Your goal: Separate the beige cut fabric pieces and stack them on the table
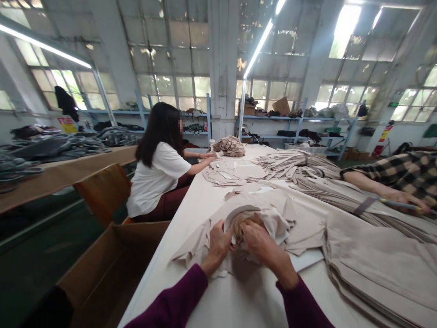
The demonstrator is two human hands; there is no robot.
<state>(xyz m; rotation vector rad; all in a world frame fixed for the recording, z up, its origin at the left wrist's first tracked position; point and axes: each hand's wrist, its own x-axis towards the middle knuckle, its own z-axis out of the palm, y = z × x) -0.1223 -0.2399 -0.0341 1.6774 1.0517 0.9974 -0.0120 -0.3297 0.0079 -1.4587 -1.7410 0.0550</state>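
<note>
found bunched between left hand (219,240) and right hand (261,240), over tabletop (239,307): cloth (235,223), gripped in both. judged light, limp, easily creased, unlikely to slip; best taken by layered edges, close beside each hand.

L arm in a long, deep-purple fabric sleeve (177,296) comes up from nr the L edge of the long, pale, flat-topped table (225,305), angled inward. R arm in matching purple sleeve (302,300) enters farther R, also angled in. Both cuffs stop short of bare wrists, L (206,265) & R (287,272). Bare L hand (218,243) & bare R hand (259,241) nr each other, just apart, over table, away from its L edge. Both in a grip, fingers bent inward; L fingertips partly hidden. R hand palm down-ish, knuckles up.
</note>
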